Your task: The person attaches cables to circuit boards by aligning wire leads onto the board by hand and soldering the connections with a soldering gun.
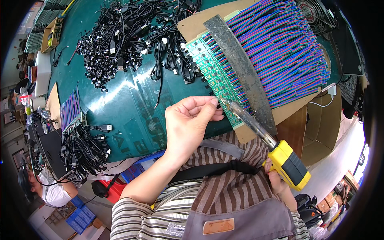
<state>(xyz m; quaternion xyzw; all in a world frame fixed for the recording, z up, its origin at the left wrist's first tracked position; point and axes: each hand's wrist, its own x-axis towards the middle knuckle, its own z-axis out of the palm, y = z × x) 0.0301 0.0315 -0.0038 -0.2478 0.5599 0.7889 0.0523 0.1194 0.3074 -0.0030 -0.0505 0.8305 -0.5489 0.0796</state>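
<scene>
My right hand (276, 180) grips the yellow and black handle of a soldering gun (290, 166). The gun's metal tip points up and left, at the edge of a row of green circuit boards (212, 66). Close by that tip, my left hand (190, 120) is closed in a pinch at the boards' left edge; whatever its fingertips hold is too small to make out. A worn, dark metal bar (242, 60) lies across the boards and their bundles of blue, red and green wires (284, 52). Cardboard (290, 114) lies under the boards.
Small black connectors (106, 62) and coiled black cables (172, 56) are heaped on the green table mat (132, 124). At the left edge lie wired boards with black USB cables (82, 150). An open cardboard box (324, 124) stands right. Another person (52, 188) sits far left.
</scene>
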